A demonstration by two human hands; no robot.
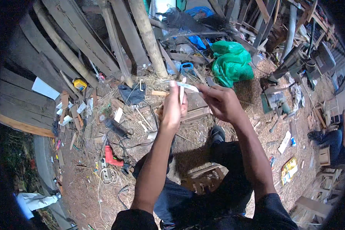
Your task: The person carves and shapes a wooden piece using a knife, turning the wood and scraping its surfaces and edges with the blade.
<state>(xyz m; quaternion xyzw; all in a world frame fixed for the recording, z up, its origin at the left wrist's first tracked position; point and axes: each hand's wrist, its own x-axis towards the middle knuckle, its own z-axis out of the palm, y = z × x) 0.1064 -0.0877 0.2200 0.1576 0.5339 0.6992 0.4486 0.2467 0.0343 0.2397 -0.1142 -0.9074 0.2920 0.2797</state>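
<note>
In front of me, my left hand (173,106) is closed around a slim pale piece (182,92) that stands nearly upright, with the thumb pointing away from me. My right hand (220,100) pinches the right end of a thin, flat whitish strip (188,86). The strip lies slantwise across the top of the pale piece, close to my left thumb. Whether the strip is a blade or some other flat material, I cannot tell. Both hands are above the littered ground, between my knees and the wooden posts.
A red power drill (112,155) lies at left beside a white extension socket (109,175) with cords. A green plastic bag (232,63) sits ahead. Bamboo and planks (145,34) lean behind. A yellow packet (289,170) lies right. Another person's leg (331,143) shows at far right.
</note>
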